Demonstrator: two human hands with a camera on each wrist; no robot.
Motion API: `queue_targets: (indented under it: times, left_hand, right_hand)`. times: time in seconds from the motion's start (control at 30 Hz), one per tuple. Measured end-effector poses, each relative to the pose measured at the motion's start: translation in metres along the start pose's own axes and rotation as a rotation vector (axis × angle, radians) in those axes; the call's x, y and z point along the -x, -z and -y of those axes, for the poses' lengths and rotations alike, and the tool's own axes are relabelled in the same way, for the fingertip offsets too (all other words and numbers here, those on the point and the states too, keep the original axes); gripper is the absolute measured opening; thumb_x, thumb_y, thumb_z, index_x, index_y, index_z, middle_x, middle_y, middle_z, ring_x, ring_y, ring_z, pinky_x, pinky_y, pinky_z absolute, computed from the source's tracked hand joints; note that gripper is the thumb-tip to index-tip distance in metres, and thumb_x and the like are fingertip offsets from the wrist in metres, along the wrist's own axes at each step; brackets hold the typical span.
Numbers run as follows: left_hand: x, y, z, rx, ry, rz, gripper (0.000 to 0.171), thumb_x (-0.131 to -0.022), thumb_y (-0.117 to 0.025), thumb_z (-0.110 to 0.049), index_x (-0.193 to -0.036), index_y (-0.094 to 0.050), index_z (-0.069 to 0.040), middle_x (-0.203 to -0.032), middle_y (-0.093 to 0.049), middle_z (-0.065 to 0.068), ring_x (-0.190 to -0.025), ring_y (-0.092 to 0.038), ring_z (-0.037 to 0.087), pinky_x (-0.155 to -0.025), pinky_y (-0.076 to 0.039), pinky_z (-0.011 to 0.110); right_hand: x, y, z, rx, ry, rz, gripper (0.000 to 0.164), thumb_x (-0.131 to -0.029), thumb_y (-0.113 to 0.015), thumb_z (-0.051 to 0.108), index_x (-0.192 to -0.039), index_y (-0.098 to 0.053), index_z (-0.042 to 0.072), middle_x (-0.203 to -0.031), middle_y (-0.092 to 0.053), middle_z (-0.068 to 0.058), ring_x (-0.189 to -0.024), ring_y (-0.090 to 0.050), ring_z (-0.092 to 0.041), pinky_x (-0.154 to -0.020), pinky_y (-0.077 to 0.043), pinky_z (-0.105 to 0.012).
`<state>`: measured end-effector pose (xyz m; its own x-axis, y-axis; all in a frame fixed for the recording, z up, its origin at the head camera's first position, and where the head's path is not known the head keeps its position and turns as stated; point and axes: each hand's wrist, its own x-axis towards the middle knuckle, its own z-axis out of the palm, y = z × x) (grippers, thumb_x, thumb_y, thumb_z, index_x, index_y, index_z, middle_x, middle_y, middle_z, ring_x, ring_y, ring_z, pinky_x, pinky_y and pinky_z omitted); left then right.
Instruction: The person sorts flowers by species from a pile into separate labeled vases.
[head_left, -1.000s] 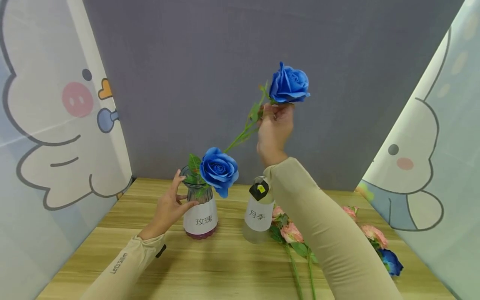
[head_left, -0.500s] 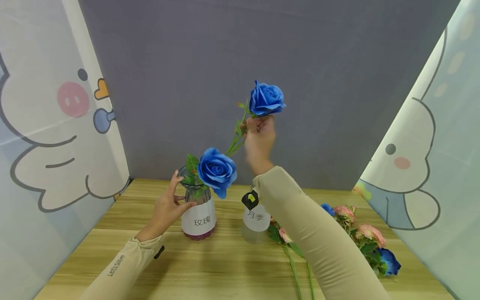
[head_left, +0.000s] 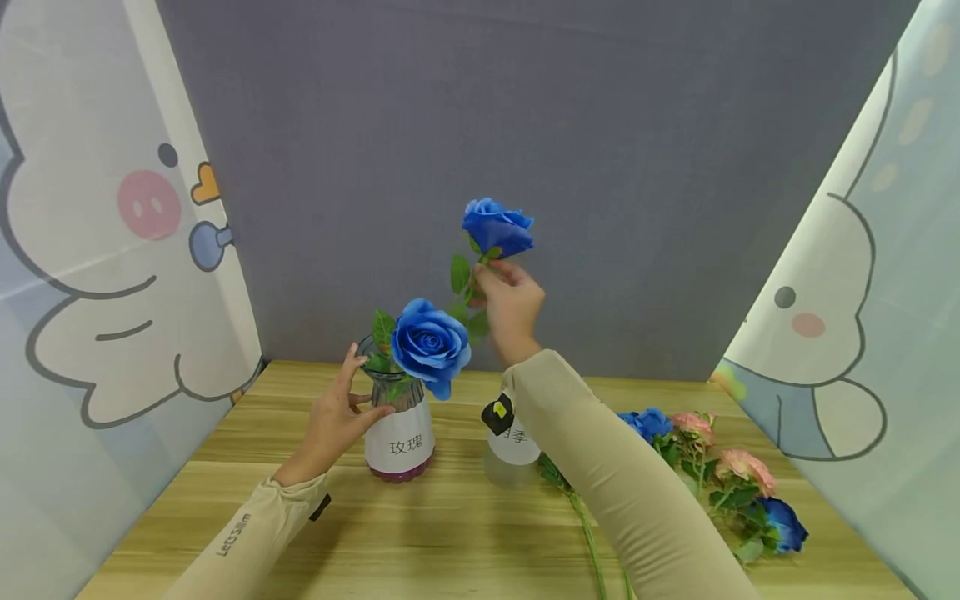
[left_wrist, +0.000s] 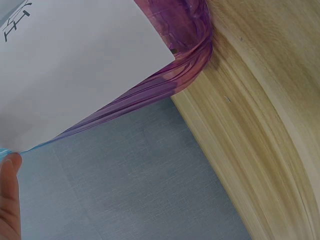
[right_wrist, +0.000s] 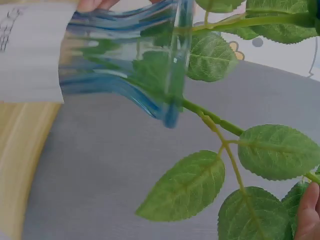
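My left hand (head_left: 330,425) grips the neck of a ribbed glass vase (head_left: 401,398), which stands upright on the table. The vase has a white label (left_wrist: 75,65) and a purple base (left_wrist: 195,65). One blue rose (head_left: 431,340) leans out over its rim. Above and to the right, my right hand (head_left: 513,308) pinches the stem of another blue rose (head_left: 498,229) just below the bloom. In the right wrist view, this rose's leafy stem (right_wrist: 212,117) runs into the vase's mouth, and a right fingertip (right_wrist: 307,215) shows at the edge.
A second, frosted vase (head_left: 512,468) with a label stands right of the first, partly behind my right sleeve. Pink flowers (head_left: 746,468), blue flowers (head_left: 651,423) and loose stems (head_left: 588,542) lie on the right side of the table. A grey backdrop (head_left: 360,183) rises behind.
My right hand has moved left and down with the blue rose, bringing its bloom nearer the vase. The left hand keeps its grip, and more of the flowers on the right show.
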<state>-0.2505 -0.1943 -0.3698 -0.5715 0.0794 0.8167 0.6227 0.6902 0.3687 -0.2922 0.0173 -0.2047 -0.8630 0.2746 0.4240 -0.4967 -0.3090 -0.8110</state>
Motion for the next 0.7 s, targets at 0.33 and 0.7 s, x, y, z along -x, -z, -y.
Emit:
queue_targets:
  times: [0.33,0.7]
  left_hand:
    - [0.001,-0.002,0.003,0.008,-0.017,0.004,0.104,-0.06,-0.087,0.003,-0.145,-0.027,0.005,-0.133,-0.046,0.034,-0.066,-0.069,0.031,-0.049,-0.052,0.03]
    - [0.002,-0.001,0.001,-0.01,-0.023,-0.002,0.112,-0.059,-0.087,0.004,-0.149,-0.02,0.004,-0.13,-0.049,0.035,-0.065,-0.068,0.031,-0.05,-0.053,0.033]
  right_hand:
    - [0.005,0.002,-0.025,-0.099,-0.084,0.01,0.011,-0.08,-0.068,-0.01,-0.083,-0.061,-0.001,-0.069,-0.064,-0.004,-0.055,-0.06,-0.012,-0.045,-0.051,-0.024]
    - [0.016,-0.004,-0.04,0.01,0.001,0.091,0.007,-0.079,-0.068,-0.009,-0.082,-0.063,-0.006,-0.072,-0.067,-0.009,-0.056,-0.061,-0.008,-0.051,-0.052,-0.023]
